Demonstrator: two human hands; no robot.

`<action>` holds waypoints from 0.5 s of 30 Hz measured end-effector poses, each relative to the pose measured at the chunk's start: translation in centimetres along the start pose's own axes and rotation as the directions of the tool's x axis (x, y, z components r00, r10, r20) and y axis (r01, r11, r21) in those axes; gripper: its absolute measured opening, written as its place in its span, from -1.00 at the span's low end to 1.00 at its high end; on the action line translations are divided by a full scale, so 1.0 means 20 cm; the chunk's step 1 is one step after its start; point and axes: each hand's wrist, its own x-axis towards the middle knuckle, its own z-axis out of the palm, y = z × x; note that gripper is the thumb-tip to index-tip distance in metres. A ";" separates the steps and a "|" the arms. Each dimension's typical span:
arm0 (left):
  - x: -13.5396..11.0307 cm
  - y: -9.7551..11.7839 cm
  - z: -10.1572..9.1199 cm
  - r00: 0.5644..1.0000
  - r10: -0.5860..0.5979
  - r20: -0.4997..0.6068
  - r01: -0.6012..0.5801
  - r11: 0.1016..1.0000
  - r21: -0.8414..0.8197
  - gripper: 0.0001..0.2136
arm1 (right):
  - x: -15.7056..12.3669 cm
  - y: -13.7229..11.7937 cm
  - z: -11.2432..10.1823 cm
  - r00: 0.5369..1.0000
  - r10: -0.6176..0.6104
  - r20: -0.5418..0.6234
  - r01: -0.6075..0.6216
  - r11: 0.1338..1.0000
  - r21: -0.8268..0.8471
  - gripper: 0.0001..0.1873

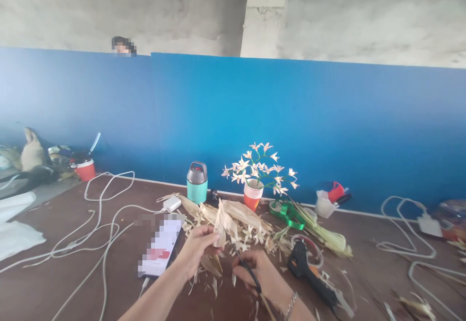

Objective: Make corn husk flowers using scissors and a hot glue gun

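Observation:
My left hand (202, 248) pinches a pale dried corn husk (224, 224) between thumb and fingers, holding it upright. Close by on the right, my right hand (257, 272) is closed around dark-handled scissors (251, 275), whose tips point toward the husk; the fingers partly hide them. Beneath and beyond both hands lie more dried husks (247, 211), small cut flower shapes (259, 235) and scraps. Behind these, a stack of paper cups (253, 195) holds a spray of pale flowers (242, 165) on green stems.
A black glue gun (309, 277) lies right of my hands, near green tape (291, 216). A phone (162, 248) rests to the left, among white cables (105, 243). A teal flask (197, 185) stands before the blue partition (291, 117). Part of a person's head shows above it.

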 end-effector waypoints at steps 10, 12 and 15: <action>-0.02 0.00 0.03 0.998 -0.019 0.054 0.017 0.999 0.043 -0.81 | -0.01 -0.05 0.03 1.000 0.005 -0.022 -0.003 0.998 0.056 -0.63; -0.02 0.00 0.03 0.999 -0.028 0.038 0.026 0.998 0.050 -0.82 | -0.01 -0.05 0.03 1.000 -0.007 -0.026 0.009 0.998 0.064 -0.61; -0.02 -0.01 0.04 0.999 -0.036 0.026 0.034 0.998 0.049 -0.83 | 0.00 -0.05 0.04 0.999 -0.018 -0.029 0.020 0.997 0.075 -0.60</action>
